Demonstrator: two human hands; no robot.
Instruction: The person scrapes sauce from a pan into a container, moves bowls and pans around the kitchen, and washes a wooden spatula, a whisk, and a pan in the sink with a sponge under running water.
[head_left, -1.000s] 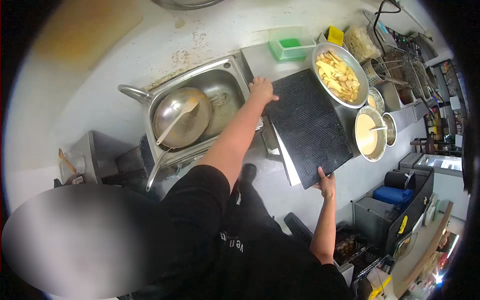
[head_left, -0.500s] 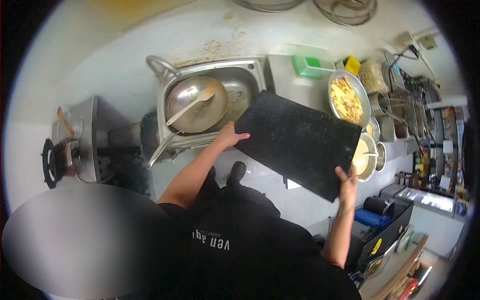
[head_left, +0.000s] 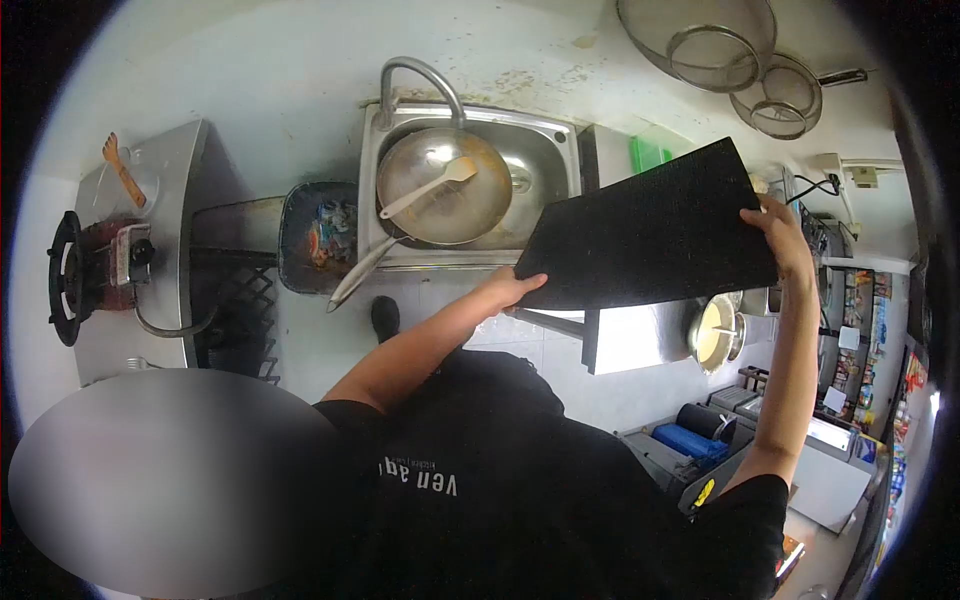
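Both of my hands grip a black rectangular board [head_left: 650,235] with a textured face, held tilted over the steel counter [head_left: 635,340] just right of the sink. My left hand [head_left: 512,288] is closed on its near left corner, thumb on the upper face and fingers underneath. At the right end, my right hand [head_left: 783,235] clasps the edge, its fingers partly hidden. In the sink [head_left: 548,185] sits a metal wok [head_left: 445,225] with a pale spatula [head_left: 432,188] lying inside it.
A curved faucet [head_left: 425,66] rises behind the wok. Right of the board stands a bowl of pale yellow liquid [head_left: 714,335]. Sieves [head_left: 700,50] hang on the wall. A bin with rubbish [head_left: 320,240] and a gas burner [head_left: 66,280] are at left.
The board has swung: its right end went up and away from me, its left end shifted slightly right. The right arm now reaches farther out. My view has turned too.
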